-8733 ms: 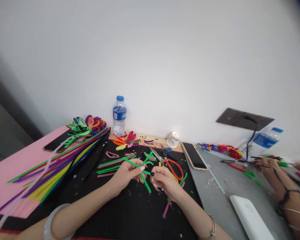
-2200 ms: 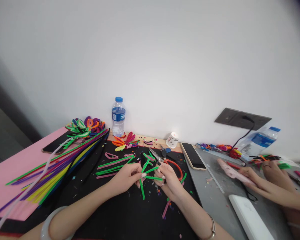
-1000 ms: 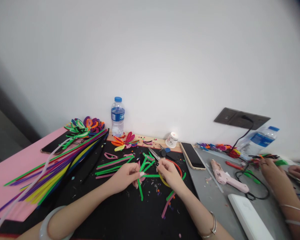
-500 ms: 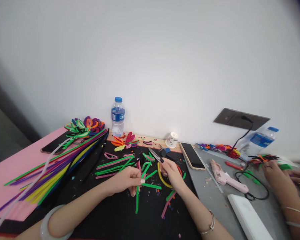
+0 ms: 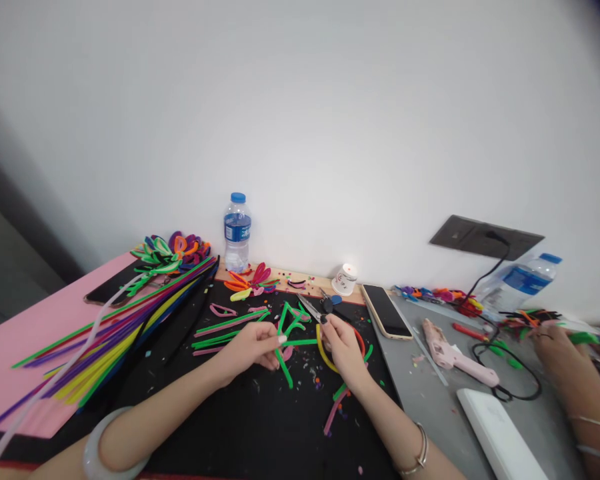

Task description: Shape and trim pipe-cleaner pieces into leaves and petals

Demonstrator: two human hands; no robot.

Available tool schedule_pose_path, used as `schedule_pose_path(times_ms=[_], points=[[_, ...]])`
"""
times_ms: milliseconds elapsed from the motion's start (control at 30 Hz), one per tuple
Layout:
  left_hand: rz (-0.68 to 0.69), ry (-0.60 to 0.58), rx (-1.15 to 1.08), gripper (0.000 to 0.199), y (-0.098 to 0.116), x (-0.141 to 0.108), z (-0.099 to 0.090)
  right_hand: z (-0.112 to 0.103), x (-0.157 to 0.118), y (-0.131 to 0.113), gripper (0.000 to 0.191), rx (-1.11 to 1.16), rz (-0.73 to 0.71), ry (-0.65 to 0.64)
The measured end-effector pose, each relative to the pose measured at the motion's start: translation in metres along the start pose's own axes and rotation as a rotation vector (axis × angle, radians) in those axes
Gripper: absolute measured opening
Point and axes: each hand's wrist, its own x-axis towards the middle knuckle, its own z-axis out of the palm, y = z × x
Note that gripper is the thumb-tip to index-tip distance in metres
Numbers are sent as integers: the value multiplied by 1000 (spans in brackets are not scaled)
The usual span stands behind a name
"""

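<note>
Green pipe cleaners (image 5: 285,370), joined into a branching shape, are pinched in my left hand (image 5: 260,345) above the black mat. My right hand (image 5: 341,347) is closed, its fingertips at the right end of one horizontal green strand; what else it holds is hard to make out. Just behind those fingers lie scissors (image 5: 307,307) with open blades. A yellow and red loop (image 5: 326,358) rests around my right hand. Green and pink strips (image 5: 230,325) lie behind my left hand, and a pink and green piece (image 5: 333,417) lies below my right.
Long coloured pipe cleaners (image 5: 115,347) spread across the left. A bottle (image 5: 237,233), a paper cup (image 5: 345,279) and a phone (image 5: 387,312) stand or lie along the back. On the right are a glue gun (image 5: 457,360), a white box (image 5: 500,433) and another person's hand (image 5: 563,353).
The green shape has turned in my left hand; its hanging strand now slants right. One strand now reaches my right fingertips. The other person's hand has shifted slightly right.
</note>
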Motion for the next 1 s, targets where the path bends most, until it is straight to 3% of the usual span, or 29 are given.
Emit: schedule_pose_path(times_ms=[67,133,200,300,467,700,1000], points=[[24,101,-102,35,1,2,-4,-1,-2,-3,26,-12,-31,60],[29,146,-215,34,2,3,-6,-1,-6,-8,18,-96,-110,16],[9,147,-301,33,2,3,-7,1,-11,-12,8,-238,-209,-116],[-26,107,-367,32,0,2,-4,8,-18,-14,9,-453,-361,-252],[-62,84,-382,30,-2,2,0,15,-24,-15,12,-646,-623,-224],[-65,109,-376,30,-2,2,1,13,-24,-18,11,-634,-704,-161],[-59,82,-297,33,-2,1,1,13,-22,-14,17,-545,-676,-142]])
